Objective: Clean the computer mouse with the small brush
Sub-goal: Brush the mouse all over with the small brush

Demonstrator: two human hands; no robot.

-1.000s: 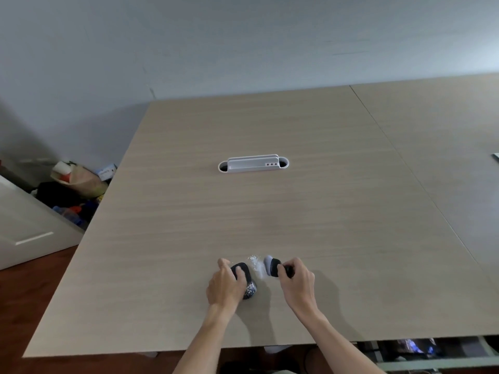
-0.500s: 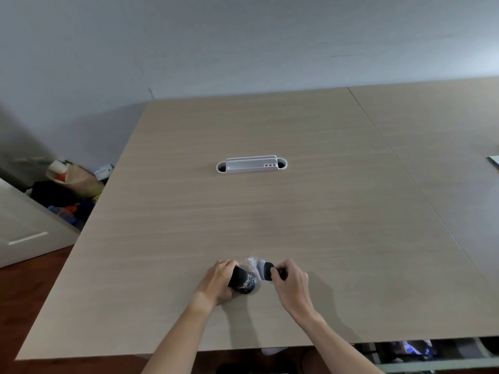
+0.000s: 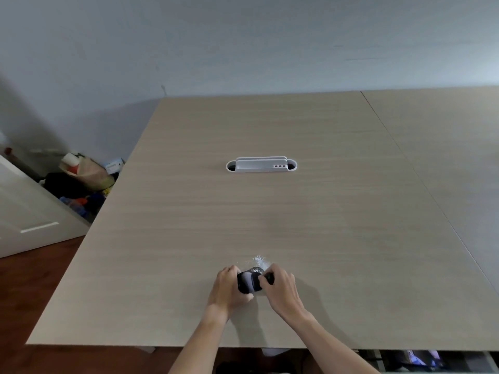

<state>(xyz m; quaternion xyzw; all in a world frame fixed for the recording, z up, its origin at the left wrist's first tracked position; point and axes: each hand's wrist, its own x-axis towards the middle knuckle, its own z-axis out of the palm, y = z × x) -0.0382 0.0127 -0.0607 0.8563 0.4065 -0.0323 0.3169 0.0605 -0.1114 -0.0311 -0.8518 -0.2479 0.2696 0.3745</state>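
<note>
Between the two hands, in the head view, the black computer mouse (image 3: pixel 248 282) lay on the wooden table (image 3: pixel 270 211) close to its near edge. The left hand (image 3: pixel 226 288) was curled around the mouse's left side, fingers closed on it to steady it. The right hand (image 3: pixel 280 287) was pinched shut on the dark handle of the small brush (image 3: pixel 266 278), whose head was pressed to the right side of the mouse; the bristles themselves were too small and blurred to make out. Just beyond the fingertips of both hands, a scatter of white debris (image 3: pixel 260 261) lay on the table, touching or nearly touching the far end of the mouse, and pale specks showed on the mouse's far end too. By that evidence the cleaning looked under way but not finished: some debris seemed already off, while the rest of the shell was left to sweep. Well beyond the hands a white cable grommet (image 3: pixel 261 164) sat in the tabletop.
</note>
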